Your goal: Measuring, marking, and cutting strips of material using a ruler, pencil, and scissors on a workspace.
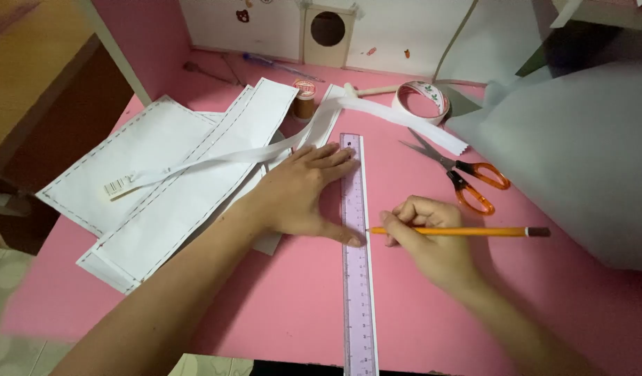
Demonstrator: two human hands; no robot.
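Note:
My left hand (303,191) lies flat, fingers spread, pressing down on a long translucent purple ruler (357,292) that runs toward me across the pink table (279,306). My right hand (432,244) grips an orange pencil (474,231), its tip touching the ruler's right edge beside my left thumb. White paper pattern pieces with dashed borders (161,188) lie left of the ruler, partly under my left hand. A white zipper strip (216,161) crosses over them.
Orange-handled scissors (467,177) lie right of the ruler. A roll of tape (422,99), a spool of brown thread (305,99) and a small wooden mallet (369,90) sit at the back. Pale grey fabric (578,160) covers the right side. A pen (279,67) rests by the wall.

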